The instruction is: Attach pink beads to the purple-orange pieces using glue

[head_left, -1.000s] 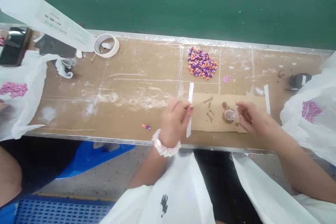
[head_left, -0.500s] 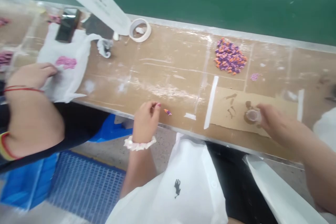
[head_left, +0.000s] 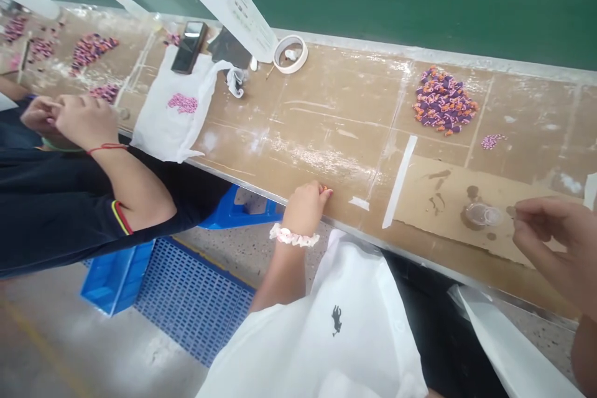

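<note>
My left hand rests at the table's front edge, thumb and index finger closed on a small orange-and-purple piece, mostly hidden by the fingers. To the right, my right hand is over the brown cardboard, its fingers half curled and the thumb a little apart from the index finger. Just left of its fingertips is a small clear plastic cup on the cardboard, amid dark wet spots. Beyond the cardboard lies a pile of purple-and-orange pieces, with a smaller cluster of tiny pink pieces beside it.
A tape roll and a white bottle with a blue cap stand at the back. On the left are a white cloth with pink bits, a phone and a co-worker's hands. Blue crates sit below.
My right hand has let go of the clear cup and drawn right. My left hand has closed on the small piece that lay by its fingertips. The co-worker's hand has left the cloth.
</note>
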`<state>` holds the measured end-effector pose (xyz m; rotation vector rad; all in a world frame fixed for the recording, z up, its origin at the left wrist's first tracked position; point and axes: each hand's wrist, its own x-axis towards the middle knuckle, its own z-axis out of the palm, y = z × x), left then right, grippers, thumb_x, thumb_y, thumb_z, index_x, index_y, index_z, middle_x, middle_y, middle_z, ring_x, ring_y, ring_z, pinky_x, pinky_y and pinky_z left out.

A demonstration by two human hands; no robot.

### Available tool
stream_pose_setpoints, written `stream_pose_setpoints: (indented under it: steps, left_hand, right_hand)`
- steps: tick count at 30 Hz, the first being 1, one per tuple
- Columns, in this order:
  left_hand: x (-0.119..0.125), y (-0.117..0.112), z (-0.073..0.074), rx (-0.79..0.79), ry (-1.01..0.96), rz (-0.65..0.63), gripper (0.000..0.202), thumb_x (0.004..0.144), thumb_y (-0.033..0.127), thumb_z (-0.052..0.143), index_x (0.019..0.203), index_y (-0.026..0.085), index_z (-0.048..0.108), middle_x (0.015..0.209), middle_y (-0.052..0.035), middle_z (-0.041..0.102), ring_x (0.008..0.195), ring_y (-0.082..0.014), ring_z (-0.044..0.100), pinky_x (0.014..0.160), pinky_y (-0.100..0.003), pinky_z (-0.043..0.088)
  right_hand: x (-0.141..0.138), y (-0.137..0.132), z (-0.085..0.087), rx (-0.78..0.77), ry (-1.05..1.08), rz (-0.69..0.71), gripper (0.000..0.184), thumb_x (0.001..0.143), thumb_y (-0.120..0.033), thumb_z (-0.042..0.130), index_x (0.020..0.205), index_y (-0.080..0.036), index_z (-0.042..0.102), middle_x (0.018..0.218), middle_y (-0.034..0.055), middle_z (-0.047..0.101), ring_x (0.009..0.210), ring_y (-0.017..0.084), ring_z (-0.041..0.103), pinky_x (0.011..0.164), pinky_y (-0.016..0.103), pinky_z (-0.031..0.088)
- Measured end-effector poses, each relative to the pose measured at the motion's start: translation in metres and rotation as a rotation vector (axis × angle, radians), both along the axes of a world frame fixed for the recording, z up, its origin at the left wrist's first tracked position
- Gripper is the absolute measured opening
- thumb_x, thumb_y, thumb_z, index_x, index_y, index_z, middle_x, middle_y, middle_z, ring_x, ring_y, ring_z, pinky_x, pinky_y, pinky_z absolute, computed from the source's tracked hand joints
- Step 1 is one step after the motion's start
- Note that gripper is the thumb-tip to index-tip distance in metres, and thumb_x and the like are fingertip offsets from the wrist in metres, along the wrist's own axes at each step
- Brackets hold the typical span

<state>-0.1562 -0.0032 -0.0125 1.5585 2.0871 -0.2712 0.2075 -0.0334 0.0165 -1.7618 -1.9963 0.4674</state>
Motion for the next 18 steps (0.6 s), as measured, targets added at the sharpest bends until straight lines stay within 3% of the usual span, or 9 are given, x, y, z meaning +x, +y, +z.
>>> stream_pose_setpoints:
  steps: [4,8,10,12,15,18]
  left_hand:
    - [0.002,0.003,0.001,0.045,-0.038,-0.027,0.021,0.092,0.025,0.049,0.074,0.018,0.055,0.075,-0.0073,0.064,0.077,-0.023,0.062,0.071,-0.033,0.044]
    - [0.017,0.004,-0.003,0.172,-0.16,-0.071,0.018,0.094,0.02,0.039,0.08,0.018,0.05,0.089,-0.0084,0.062,0.085,-0.0197,0.058,0.079,-0.033,0.044]
    - [0.032,0.002,-0.006,0.258,-0.481,-0.029,0.017,0.096,0.023,0.038,0.083,0.019,0.048,0.086,-0.0053,0.058,0.08,-0.0159,0.054,0.076,-0.03,0.044]
    - [0.054,-0.001,-0.008,0.226,-0.985,0.113,0.019,0.096,0.033,0.04,0.083,0.02,0.045,0.074,0.0006,0.048,0.064,-0.0116,0.046,0.061,-0.025,0.041]
    - [0.089,-0.005,-0.003,-0.055,-1.595,0.316,0.032,0.09,0.048,0.055,0.081,0.02,0.041,0.066,0.0064,0.036,0.052,-0.0061,0.032,0.048,-0.018,0.027]
    - [0.113,-0.007,0.01,-0.287,-1.851,0.349,0.039,0.083,0.049,0.068,0.079,0.019,0.043,0.068,0.0052,0.039,0.054,-0.0048,0.035,0.046,-0.016,0.024]
  right_hand:
    - [-0.012,0.0,0.005,0.021,0.075,0.053,0.032,0.092,-0.058,0.052,0.091,-0.027,0.061,0.073,0.0038,0.063,0.053,0.016,0.057,0.046,0.032,0.041]
    - [-0.025,0.001,0.011,0.071,0.17,0.068,0.011,0.089,-0.036,0.058,0.093,-0.025,0.059,0.078,0.0022,0.064,0.053,0.015,0.057,0.047,0.03,0.044]
    - [-0.034,0.0,0.012,0.064,0.254,0.111,0.007,0.086,-0.023,0.06,0.093,-0.025,0.058,0.077,0.0004,0.064,0.053,0.013,0.056,0.05,0.027,0.047]
    - [-0.045,-0.002,0.013,0.05,0.351,0.173,0.015,0.085,-0.013,0.059,0.094,-0.025,0.058,0.077,-0.0006,0.062,0.057,0.012,0.057,0.053,0.025,0.049]
    - [-0.062,-0.006,0.013,0.021,0.484,0.219,0.024,0.084,-0.006,0.057,0.099,-0.025,0.058,0.081,0.0006,0.062,0.065,0.013,0.06,0.055,0.024,0.049]
    - [-0.075,-0.011,0.014,0.052,0.604,0.143,0.029,0.083,-0.002,0.057,0.099,-0.025,0.057,0.081,0.0,0.061,0.065,0.013,0.058,0.054,0.024,0.048]
